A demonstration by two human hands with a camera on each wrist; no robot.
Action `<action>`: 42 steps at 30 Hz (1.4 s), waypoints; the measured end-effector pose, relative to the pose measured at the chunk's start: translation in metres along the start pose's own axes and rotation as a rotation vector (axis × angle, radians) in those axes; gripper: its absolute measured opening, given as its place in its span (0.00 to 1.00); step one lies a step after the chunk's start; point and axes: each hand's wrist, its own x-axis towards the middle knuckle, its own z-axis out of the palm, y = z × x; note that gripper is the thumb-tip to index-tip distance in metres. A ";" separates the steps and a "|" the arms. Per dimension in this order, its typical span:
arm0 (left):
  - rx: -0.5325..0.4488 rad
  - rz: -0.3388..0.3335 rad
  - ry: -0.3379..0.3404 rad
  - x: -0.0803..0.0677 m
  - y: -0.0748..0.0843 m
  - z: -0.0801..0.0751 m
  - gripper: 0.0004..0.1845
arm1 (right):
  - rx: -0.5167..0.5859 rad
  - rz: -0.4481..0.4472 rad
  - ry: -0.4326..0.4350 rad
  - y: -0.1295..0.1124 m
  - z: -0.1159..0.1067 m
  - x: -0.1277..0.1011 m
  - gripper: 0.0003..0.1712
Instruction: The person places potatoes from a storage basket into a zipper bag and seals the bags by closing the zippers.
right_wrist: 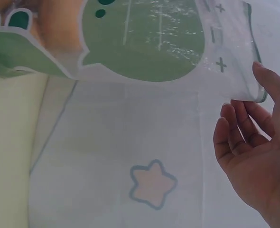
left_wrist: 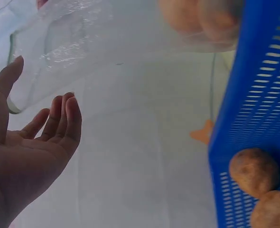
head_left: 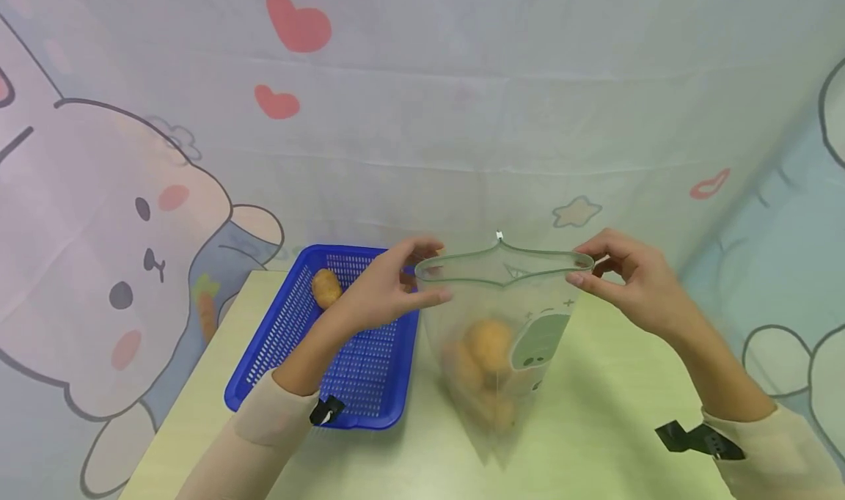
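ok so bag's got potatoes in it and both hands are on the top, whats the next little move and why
Probably press the zip edges together. Left hand and right hand pinch the bag mouth at its ends, and it gapes open with potatoes inside. Though one potato remains in the blue basket.

No words, brands or numbers readable anywhere. Only signs: on the clear zip bag [right_wrist: 178, 42], right wrist view shows three small green marks in a column near the zip edge, a plus, a minus, a plus [right_wrist: 220, 64], beside the green printed panel [right_wrist: 144, 47]. Head view too blurry to read them.
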 end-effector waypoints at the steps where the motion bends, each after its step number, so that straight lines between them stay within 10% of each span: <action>1: -0.036 -0.022 -0.008 -0.004 -0.003 0.001 0.36 | 0.024 0.004 -0.004 0.001 0.001 -0.002 0.17; 9: -0.301 -0.020 -0.008 -0.016 -0.017 0.020 0.22 | 0.138 0.006 0.027 0.002 0.009 -0.008 0.12; 21: -0.106 -0.073 0.039 0.003 -0.002 0.037 0.36 | 0.253 -0.042 0.038 -0.009 -0.008 0.022 0.08; 28: -0.150 -0.105 0.030 0.000 -0.027 0.043 0.32 | 0.023 -0.057 -0.031 -0.014 0.007 0.025 0.15; 38: -0.042 -0.126 -0.080 -0.032 -0.043 0.001 0.45 | -0.166 -0.071 -0.067 -0.019 0.039 0.026 0.16; 42: -0.044 -0.101 0.016 -0.032 -0.036 -0.032 0.42 | -0.170 -0.070 -0.073 -0.018 0.043 0.029 0.16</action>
